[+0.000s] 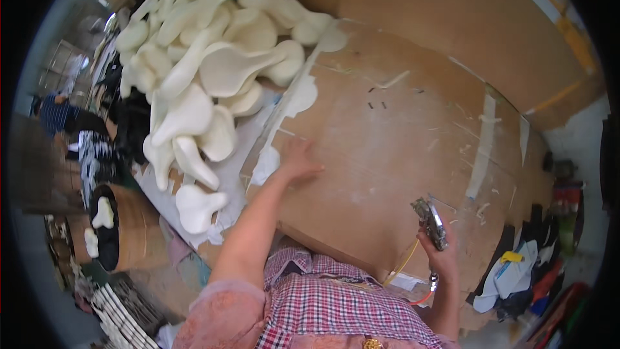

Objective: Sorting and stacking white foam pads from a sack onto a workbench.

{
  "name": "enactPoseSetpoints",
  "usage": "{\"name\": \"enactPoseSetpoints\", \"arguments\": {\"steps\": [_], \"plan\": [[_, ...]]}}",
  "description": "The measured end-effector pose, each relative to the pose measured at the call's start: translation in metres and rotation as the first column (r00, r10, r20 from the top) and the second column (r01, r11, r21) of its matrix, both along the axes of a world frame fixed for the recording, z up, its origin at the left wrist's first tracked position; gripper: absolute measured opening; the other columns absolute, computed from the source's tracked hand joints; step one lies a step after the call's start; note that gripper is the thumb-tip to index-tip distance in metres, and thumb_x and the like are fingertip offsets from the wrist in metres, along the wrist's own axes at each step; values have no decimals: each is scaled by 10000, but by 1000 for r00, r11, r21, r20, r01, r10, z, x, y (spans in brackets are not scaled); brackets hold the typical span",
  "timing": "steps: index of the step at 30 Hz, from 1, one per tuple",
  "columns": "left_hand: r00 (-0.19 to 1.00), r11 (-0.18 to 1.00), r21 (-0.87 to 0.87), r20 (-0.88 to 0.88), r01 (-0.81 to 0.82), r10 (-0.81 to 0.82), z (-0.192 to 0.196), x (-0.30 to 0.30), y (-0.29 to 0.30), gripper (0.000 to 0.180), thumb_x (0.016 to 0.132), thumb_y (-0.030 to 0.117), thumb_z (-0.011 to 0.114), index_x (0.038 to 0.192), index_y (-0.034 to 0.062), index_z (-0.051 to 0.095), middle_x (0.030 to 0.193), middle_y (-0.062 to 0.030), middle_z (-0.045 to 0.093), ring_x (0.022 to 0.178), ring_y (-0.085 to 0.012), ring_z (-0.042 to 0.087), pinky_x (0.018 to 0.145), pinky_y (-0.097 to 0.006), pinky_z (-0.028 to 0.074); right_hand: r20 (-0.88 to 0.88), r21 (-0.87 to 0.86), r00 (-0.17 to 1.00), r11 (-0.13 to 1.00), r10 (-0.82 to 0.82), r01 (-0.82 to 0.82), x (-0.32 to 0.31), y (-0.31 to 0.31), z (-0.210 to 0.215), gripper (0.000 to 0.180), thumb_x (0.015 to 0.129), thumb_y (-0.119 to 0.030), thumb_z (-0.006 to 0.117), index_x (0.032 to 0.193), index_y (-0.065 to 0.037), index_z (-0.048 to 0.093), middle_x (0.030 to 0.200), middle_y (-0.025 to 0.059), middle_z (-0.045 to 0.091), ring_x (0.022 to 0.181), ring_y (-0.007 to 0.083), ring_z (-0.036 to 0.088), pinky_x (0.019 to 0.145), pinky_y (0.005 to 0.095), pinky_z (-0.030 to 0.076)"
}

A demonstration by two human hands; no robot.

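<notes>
My left hand (298, 161) rests flat on a brown plywood worktable (400, 148), fingers spread, beside a flat white foam scrap (266, 163). My right hand (440, 251) is raised near the table's front edge and grips a metal air stapler (431, 222) with a yellow hose (402, 265) trailing down from it. A big heap of cream foam paddle-shaped pieces (213, 58) lies on the table's far left, just beyond my left hand.
A round wooden drum (126, 229) with foam pieces on it stands at lower left. Another person in a striped shirt (58, 113) is far left. Clothes and bags (523, 271) lie on the floor at right. Stacked white slats (123, 320) sit lower left.
</notes>
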State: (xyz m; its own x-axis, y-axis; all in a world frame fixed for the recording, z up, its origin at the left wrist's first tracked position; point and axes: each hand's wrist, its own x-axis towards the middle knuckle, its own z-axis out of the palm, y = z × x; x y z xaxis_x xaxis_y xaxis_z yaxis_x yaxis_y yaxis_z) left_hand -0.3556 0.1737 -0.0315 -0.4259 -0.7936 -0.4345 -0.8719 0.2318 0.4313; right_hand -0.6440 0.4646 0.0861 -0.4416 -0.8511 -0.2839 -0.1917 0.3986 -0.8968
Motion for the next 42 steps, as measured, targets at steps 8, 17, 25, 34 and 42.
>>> {"name": "enactPoseSetpoints", "arguments": {"steps": [8,17,25,34,42], "plan": [[988,965,-220,-89,-144,127,-7,-135,39,895,684,358,745,1427,224,265,1509,-138,135,1391,-373,54,1105,-523,102,-76,-21,991,993,-114,112,-28,66,-2,505,776,-64,688,1240,-24,493,955,60,609,839,130,588,769,283,485],[992,987,-104,3,-125,126,8,-148,35,795,730,321,698,1408,221,296,1517,-129,89,1392,-374,29,1081,-584,115,-43,-26,968,969,-247,246,-53,88,-4,504,806,-50,656,1277,-42,476,975,52,606,865,128,572,791,273,470],[982,931,-335,-166,-143,91,9,-112,44,283,708,254,649,866,20,667,943,-150,637,981,-308,590,810,-368,481,-453,99,825,900,-338,424,-97,147,-23,535,773,-110,664,1268,-39,473,1005,155,627,898,239,618,800,326,470],[889,871,-226,259,436,-378,0,-158,39,197,757,145,540,818,43,697,889,-161,661,881,-313,644,717,-415,499,-633,105,757,950,-163,293,-57,111,-17,516,765,-92,658,1250,-52,487,917,112,623,767,193,601,722,321,479],[796,932,297,-502,-208,337,-18,-64,32,204,799,209,574,735,18,607,719,-131,621,563,-265,544,579,-374,461,-573,-7,766,937,-291,350,-81,149,-26,540,769,-92,654,1273,-35,471,963,144,615,838,236,600,767,329,474]]}}
